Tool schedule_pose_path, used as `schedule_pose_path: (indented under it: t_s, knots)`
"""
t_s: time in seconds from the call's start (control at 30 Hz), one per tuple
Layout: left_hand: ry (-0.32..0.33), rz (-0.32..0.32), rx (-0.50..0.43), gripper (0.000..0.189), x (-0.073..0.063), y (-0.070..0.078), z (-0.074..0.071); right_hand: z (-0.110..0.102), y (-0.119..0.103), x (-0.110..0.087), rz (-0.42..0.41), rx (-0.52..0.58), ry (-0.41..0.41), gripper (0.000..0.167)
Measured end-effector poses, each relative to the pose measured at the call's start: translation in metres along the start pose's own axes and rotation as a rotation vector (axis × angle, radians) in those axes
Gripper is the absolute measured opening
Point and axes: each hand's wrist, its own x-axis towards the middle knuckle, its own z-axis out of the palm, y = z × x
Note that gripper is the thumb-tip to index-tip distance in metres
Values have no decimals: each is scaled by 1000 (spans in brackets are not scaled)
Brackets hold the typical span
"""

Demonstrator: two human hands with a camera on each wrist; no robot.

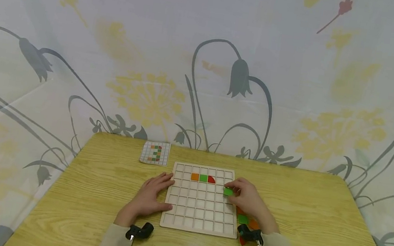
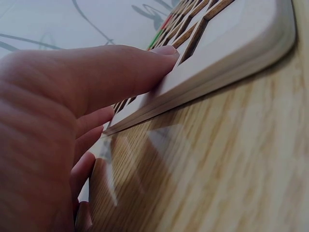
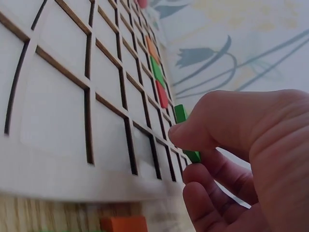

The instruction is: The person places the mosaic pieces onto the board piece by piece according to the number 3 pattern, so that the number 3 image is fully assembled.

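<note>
A pale wooden grid board (image 1: 197, 226) lies on the table, with an orange square tile (image 1: 195, 177), a green square tile (image 1: 203, 178) and a red tile with one rounded corner (image 1: 211, 179) in a row in its upper part. My right hand (image 1: 248, 199) pinches another green tile (image 1: 228, 191) between thumb and fingers, over the board's right side. In the right wrist view this green tile (image 3: 180, 114) shows on both sides of the thumb. My left hand (image 1: 150, 196) rests at the board's left edge, its thumb (image 2: 130, 67) on the frame and its fingers spread.
A small card (image 1: 144, 153) printed with a grid and a colored pattern lies behind the board to the left. Loose orange, green and red tiles (image 1: 242, 219) lie by the board's right edge, partly under my right wrist. A patterned cloth (image 1: 206, 111) hangs behind the table.
</note>
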Motion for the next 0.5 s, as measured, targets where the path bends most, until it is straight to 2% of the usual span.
schedule_pose_path:
  t_s: [0.5]
  knots:
    - [-10, -2, -10, 76, 0, -2, 0, 33, -7, 23, -86, 18, 53, 28]
